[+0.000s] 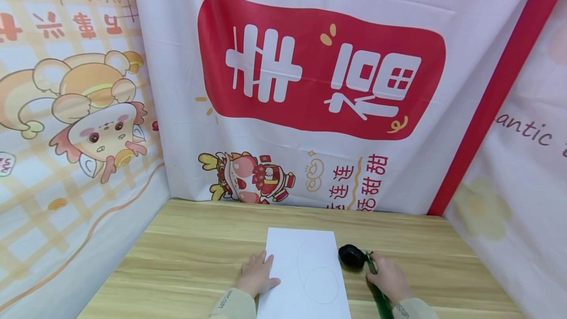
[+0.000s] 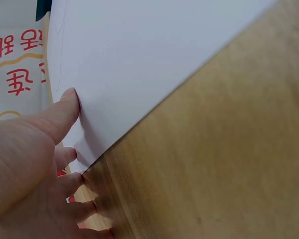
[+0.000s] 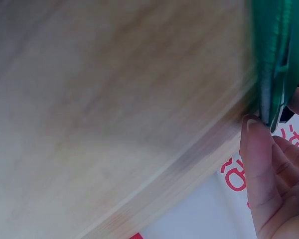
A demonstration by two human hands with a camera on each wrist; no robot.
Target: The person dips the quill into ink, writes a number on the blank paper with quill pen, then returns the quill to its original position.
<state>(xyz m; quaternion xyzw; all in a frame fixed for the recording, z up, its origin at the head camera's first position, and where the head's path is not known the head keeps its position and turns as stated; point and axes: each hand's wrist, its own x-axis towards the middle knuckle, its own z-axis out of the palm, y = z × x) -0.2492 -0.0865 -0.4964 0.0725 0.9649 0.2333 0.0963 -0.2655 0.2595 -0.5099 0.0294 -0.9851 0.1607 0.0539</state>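
Observation:
A white sheet of paper (image 1: 288, 260) lies on the table, bearing a faint thin-lined circle and a larger curve. My left hand (image 1: 257, 275) rests at the sheet's left edge with its fingers spread. In the left wrist view, the thumb (image 2: 65, 109) lies on the paper (image 2: 124, 55) while some fingertips touch the wood beyond its corner. To the right of the sheet, my right hand (image 1: 389, 277) pinches the end of a green zippered pouch (image 1: 380, 302). Close up, the green pouch (image 3: 274, 55) shows a zip-like toothed edge between thumb and finger.
A round black object (image 1: 352, 256), its kind unclear, sits between the paper and my right hand. The wood-grain table (image 1: 199, 240) meets printed cloth hangings at the back (image 1: 177, 112), left (image 1: 88, 210) and right (image 1: 509, 186).

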